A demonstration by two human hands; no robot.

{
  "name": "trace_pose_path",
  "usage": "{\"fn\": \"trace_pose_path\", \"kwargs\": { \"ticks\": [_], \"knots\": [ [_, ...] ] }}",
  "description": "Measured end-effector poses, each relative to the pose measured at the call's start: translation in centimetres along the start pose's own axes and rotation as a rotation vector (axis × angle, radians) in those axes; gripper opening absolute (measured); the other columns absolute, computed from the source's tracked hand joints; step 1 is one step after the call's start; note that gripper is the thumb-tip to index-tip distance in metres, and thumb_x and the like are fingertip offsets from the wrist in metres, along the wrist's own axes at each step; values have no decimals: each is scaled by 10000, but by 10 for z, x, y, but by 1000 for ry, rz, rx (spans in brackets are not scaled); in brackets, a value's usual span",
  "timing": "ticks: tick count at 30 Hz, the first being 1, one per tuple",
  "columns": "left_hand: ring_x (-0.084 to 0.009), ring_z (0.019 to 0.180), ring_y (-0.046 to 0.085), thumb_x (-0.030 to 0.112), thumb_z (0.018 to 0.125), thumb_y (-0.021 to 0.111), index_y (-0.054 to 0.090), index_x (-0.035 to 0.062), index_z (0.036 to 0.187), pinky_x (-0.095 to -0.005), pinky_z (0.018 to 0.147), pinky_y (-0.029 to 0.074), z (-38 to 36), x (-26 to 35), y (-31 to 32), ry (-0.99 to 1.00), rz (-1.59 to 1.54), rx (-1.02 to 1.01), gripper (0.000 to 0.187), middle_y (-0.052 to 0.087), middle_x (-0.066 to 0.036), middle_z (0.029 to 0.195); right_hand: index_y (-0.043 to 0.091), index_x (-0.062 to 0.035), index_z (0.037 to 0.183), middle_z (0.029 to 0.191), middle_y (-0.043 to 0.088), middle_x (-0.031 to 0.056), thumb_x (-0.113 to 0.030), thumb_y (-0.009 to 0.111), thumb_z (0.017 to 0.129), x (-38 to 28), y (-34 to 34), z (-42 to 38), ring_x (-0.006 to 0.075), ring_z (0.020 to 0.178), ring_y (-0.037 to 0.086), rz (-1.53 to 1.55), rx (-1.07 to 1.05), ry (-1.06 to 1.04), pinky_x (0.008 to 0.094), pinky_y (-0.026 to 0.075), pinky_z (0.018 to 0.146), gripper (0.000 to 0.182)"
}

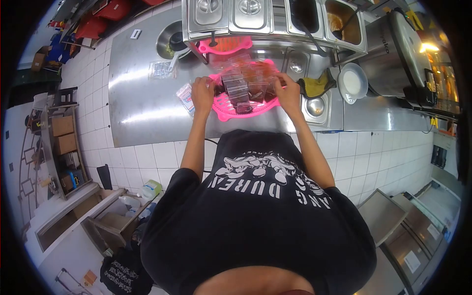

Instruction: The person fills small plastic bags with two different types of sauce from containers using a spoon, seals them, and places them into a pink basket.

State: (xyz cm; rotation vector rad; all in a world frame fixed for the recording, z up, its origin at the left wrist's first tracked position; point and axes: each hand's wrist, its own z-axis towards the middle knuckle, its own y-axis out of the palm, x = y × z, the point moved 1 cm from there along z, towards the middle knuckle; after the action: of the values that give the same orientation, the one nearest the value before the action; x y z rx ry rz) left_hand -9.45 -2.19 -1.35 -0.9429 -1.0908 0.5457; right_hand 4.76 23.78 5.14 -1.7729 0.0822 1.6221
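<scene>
A round pink plastic basket [227, 116] stands on the steel counter [142, 113] in front of me. Several clear packets [237, 87] with dark and reddish contents are heaped in it; those at the back are blurred. My left hand [203, 95] is at the basket's left rim, fingers bent over the edge beside a dark packet. At the right rim is my right hand [287, 93], its fingers curled at the packets' edge. What either hand's fingertips grip is too small to make out.
Behind the basket are a second pink basket [226, 45] and a rack of steel food pans [250, 14]. A metal bowl [169, 42] is at the back left. Rightward lie a yellow-black cloth [317, 84], a white bowl [352, 82] and a large steel appliance [388, 54].
</scene>
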Motion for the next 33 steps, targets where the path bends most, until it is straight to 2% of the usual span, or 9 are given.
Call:
{"fn": "trace_pose_path", "kwargs": {
  "ticks": [6, 11, 17, 19, 20, 22, 25, 31, 33],
  "knots": [
    [-283, 911, 564, 146, 832, 711, 606, 48, 1112, -397, 769, 460, -5, 17, -9, 19, -252, 207, 315, 567, -143, 1036, 676, -27, 1026, 776, 683, 164, -165, 627, 897, 24, -27, -26, 246, 707, 675, 10, 97, 106, 347, 516, 672, 195],
    [-255, 851, 539, 125, 843, 704, 604, 16, 1078, -382, 769, 453, -34, 12, -35, -118, -204, 287, 277, 549, -138, 1007, 671, -42, 1077, 746, 671, 144, -177, 654, 882, 40, -22, -50, 274, 696, 662, -187, -217, 202, 368, 511, 676, 238],
    [-177, 678, 525, 116, 842, 706, 617, 26, 1031, -323, 650, 458, -63, 21, -28, -107, -291, 228, 227, 570, -66, 817, 606, -68, 1201, 854, 669, 151, -154, 650, 863, 9, 8, -23, 349, 822, 658, -221, -236, -22, 438, 507, 714, 352],
    [-179, 683, 518, 117, 837, 713, 623, 27, 1008, -326, 654, 458, -67, 30, -24, -93, -293, 205, 213, 566, -64, 797, 617, -67, 1162, 875, 666, 166, -123, 610, 867, 16, 24, -6, 373, 840, 645, -307, -164, -359, 462, 513, 738, 300],
    [-185, 698, 521, 116, 839, 713, 627, 28, 995, -326, 660, 456, -68, 35, -22, -74, -319, 188, 199, 563, -71, 813, 617, -67, 1162, 875, 666, 166, -123, 610, 867, 14, 24, -1, 373, 840, 645, -307, -156, -362, 462, 513, 738, 300],
    [-215, 742, 532, 109, 841, 703, 618, 25, 1000, -348, 691, 458, -69, 40, -24, -56, -319, 157, 199, 562, -89, 847, 622, -71, 1133, 922, 663, 187, -106, 579, 868, 8, 25, 11, 393, 871, 637, -329, -474, -312, 485, 514, 756, 271],
    [-200, 734, 522, 115, 848, 704, 627, 21, 993, -331, 698, 453, -69, 43, -23, -21, -297, 169, 189, 559, -87, 859, 646, -71, 1049, 1019, 640, 182, -118, 589, 860, -1, 29, 15, 384, 950, 615, -415, -400, -347, 472, 497, 808, 203],
    [-305, 986, 545, 159, 811, 739, 622, 33, 1081, -427, 858, 451, -66, 16, -25, -4, -151, 240, 320, 579, -139, 1048, 617, -71, 1122, 960, 660, 208, -138, 598, 862, 5, 31, 7, 417, 905, 634, -310, -240, -294, 499, 507, 761, 269],
    [-361, 1097, 517, 190, 770, 772, 614, 55, 1146, -467, 929, 436, -67, 0, -29, -264, 84, 202, 430, 552, -165, 1180, 624, -67, 1121, 956, 667, 209, -140, 606, 859, -4, 20, 3, 410, 901, 640, -273, -239, -247, 491, 510, 760, 272]
  ]
}}
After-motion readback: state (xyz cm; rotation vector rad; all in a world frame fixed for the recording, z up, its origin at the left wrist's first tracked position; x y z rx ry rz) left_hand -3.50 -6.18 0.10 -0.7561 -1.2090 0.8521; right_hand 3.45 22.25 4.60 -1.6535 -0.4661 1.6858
